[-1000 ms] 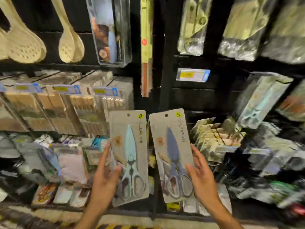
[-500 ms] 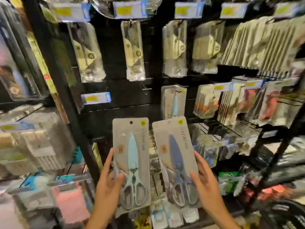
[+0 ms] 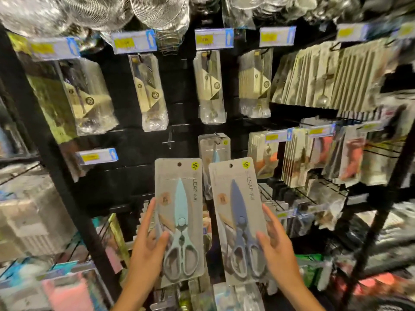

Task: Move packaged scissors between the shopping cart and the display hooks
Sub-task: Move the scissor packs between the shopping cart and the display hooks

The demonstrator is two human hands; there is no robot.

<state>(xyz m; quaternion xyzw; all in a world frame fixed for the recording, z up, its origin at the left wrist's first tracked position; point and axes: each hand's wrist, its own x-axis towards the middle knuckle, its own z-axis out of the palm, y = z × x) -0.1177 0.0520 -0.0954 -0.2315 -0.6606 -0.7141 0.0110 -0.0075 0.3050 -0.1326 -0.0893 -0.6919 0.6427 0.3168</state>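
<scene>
- We face a black display rack crowded with hanging goods, blurred towards the edges.
- Packaged utensils in clear sleeves hang from its upper hooks under yellow price tags.
- Our left hand holds up a pack of light-blue scissors, thumb across the front near the handles, fingers behind the card's left edge.
- Our right hand holds a pack of dark-blue scissors just beside it, thumb on the front, fingers behind the right edge.
- Both packs stand upright, apart from each other, in front of the rack.
- Behind and between them, a matching scissors pack hangs on a hook.
- To its left a bare hook juts out.
</scene>
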